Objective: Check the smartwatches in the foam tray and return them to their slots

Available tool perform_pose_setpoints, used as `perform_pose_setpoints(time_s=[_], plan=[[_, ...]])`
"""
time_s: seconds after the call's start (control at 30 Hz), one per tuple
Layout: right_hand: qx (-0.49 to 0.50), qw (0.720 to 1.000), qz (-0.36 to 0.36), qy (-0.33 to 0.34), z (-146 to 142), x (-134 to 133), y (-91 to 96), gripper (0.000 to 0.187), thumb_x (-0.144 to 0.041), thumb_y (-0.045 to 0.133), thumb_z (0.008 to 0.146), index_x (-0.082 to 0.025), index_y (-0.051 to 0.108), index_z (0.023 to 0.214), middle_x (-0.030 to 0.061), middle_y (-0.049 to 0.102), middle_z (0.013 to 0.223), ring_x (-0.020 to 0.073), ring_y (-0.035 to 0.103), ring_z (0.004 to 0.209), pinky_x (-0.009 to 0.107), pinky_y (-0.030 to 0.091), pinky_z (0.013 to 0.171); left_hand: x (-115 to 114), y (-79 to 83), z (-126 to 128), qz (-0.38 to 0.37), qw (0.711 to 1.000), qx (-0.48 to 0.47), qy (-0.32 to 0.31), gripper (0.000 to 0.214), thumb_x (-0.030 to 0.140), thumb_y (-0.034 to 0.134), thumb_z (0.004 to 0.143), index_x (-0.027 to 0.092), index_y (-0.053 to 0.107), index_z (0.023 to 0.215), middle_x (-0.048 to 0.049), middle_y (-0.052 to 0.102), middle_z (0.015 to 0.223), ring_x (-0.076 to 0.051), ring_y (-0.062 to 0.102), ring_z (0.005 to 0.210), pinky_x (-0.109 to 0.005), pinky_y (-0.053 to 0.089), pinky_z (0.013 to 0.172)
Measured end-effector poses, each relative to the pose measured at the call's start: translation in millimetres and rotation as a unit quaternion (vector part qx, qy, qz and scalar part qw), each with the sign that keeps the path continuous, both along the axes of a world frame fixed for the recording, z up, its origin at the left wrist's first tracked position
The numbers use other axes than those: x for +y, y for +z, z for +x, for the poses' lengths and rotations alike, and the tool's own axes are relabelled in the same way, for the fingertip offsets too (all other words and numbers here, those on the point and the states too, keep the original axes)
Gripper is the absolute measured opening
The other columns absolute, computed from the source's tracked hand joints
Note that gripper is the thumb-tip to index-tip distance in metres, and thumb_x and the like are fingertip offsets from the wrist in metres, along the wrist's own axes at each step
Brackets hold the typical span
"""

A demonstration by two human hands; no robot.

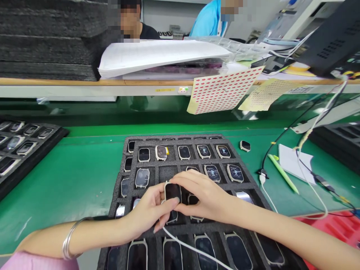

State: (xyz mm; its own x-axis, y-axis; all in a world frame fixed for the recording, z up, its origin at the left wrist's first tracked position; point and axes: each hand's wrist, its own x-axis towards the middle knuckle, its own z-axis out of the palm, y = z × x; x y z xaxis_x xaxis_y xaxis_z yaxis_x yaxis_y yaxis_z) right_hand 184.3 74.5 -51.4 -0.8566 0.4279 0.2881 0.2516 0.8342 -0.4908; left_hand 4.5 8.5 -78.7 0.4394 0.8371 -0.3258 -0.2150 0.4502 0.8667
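Both hands hold one smartwatch without a strap (172, 191), its dark screen facing up, above a black foam tray (165, 174). My left hand (150, 206) grips its left side, thumb lying across the lower screen. From the right, my right hand (199, 195) pinches its upper and lower edges. A white cable (191, 246) runs from under my left fingers toward the bottom right; its end is hidden. Around the hands, several more watch bodies sit in the tray's pockets, some with lit faces, such as one watch (212, 173) at the right.
A second foam tray of watches (33, 150) lies at the left. Right of the main tray are a loose watch (245, 145), a green pen (284, 174), white paper (295, 161) and cables. A shelf (157, 90) spans the back; two people are beyond it.
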Motion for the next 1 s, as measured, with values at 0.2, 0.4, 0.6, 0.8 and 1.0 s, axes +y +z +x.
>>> perform_pose_setpoints(time_s=[0.2,0.4,0.6,0.8,1.0], plan=[[0.025,1.000,-0.008,0.005,2.0,1.6,-6.6,0.035,-0.023,0.064,0.083,-0.014,0.052,0.115,0.0102,0.063,0.100,0.0207,0.058,0.089,0.034,0.047,0.078,-0.9,-3.6,0.4,0.002,1.000,-0.008,-0.004,0.034,0.046,0.061,0.083,0.016,0.050,0.091,0.0132,0.036,0.041,-0.003,0.024,0.030,-0.015,0.019,0.032],[0.019,1.000,-0.010,0.005,2.5,0.8,-6.3,0.036,-0.024,0.065,0.083,-0.013,0.053,0.115,0.0102,0.063,0.101,0.0208,0.058,0.090,0.035,0.047,0.078,-1.4,-2.9,-0.1,0.003,1.000,0.000,-0.004,0.036,0.048,0.061,0.082,0.015,0.051,0.094,0.0132,0.034,0.043,-0.003,0.024,0.030,-0.015,0.018,0.032],[0.025,1.000,-0.006,0.001,4.0,0.8,-6.3,0.038,-0.029,0.066,0.084,-0.013,0.054,0.116,0.0121,0.064,0.103,0.0222,0.059,0.092,0.036,0.048,0.080,-0.8,-3.4,-0.2,0.000,1.000,-0.002,0.000,0.037,0.048,0.062,0.082,0.015,0.051,0.095,0.0124,0.035,0.046,-0.003,0.025,0.031,-0.015,0.019,0.032],[0.029,0.999,-0.020,-0.004,4.5,0.4,-5.8,0.034,-0.029,0.068,0.084,-0.014,0.056,0.112,0.0111,0.064,0.102,0.0224,0.060,0.091,0.036,0.048,0.080,-1.2,-5.9,-0.8,0.002,1.000,0.000,-0.006,0.032,0.044,0.060,0.085,0.015,0.053,0.095,0.0123,0.036,0.044,-0.002,0.026,0.029,-0.015,0.017,0.031],[0.034,0.997,-0.049,-0.044,5.4,-3.0,-5.5,0.040,-0.030,0.077,0.077,-0.014,0.057,0.108,0.0088,0.066,0.100,0.0213,0.059,0.086,0.035,0.046,0.078,-3.0,-6.4,-1.5,0.008,1.000,-0.001,-0.022,0.028,0.044,0.056,0.088,0.017,0.051,0.087,0.0128,0.035,0.038,-0.003,0.024,0.025,-0.015,0.012,0.029]])
